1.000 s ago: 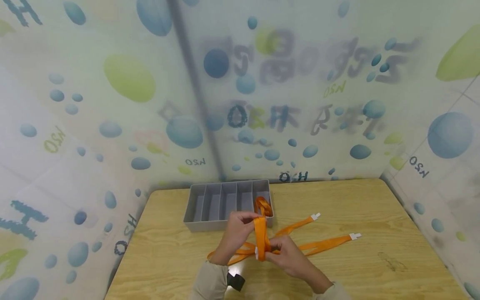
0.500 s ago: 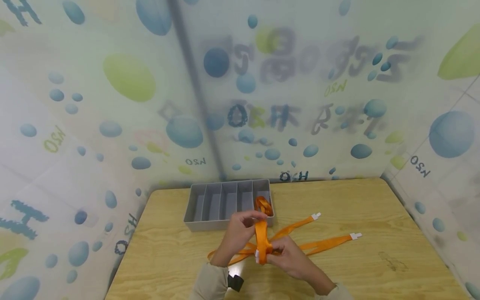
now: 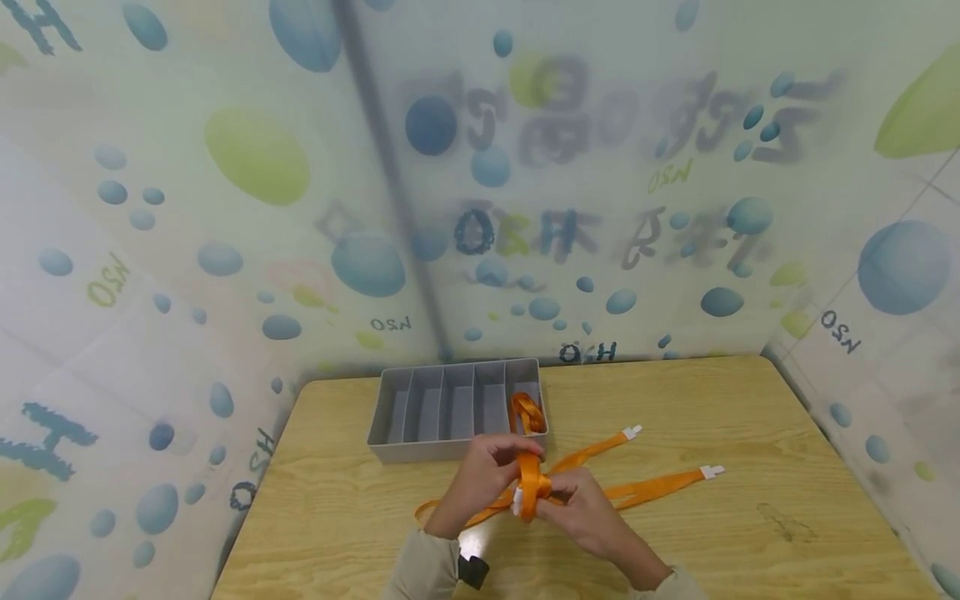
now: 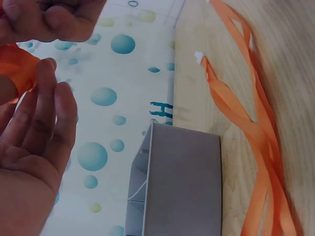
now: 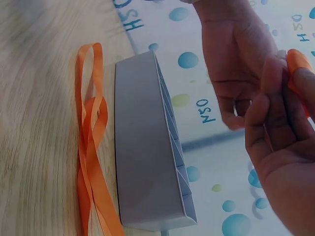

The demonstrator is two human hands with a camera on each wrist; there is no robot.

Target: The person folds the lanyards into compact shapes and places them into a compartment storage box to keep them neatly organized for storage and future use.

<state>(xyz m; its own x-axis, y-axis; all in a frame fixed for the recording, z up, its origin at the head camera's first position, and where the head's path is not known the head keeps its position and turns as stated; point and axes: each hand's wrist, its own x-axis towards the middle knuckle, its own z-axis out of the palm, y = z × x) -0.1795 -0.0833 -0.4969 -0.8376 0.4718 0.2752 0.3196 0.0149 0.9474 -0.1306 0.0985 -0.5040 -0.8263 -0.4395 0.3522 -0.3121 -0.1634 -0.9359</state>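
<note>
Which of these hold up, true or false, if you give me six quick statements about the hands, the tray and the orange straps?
1. The left hand and right hand both hold a folded orange strap. True.
2. The gray tray stands on the wooden table. True.
3. The gray tray has three compartments. False: it has five.
4. In the head view, a coiled strap lies in the rightmost compartment. True.
5. The loose straps end in black clips. False: the visible clips are white.
6. The left hand is inside the gray tray. False: it is outside.
</note>
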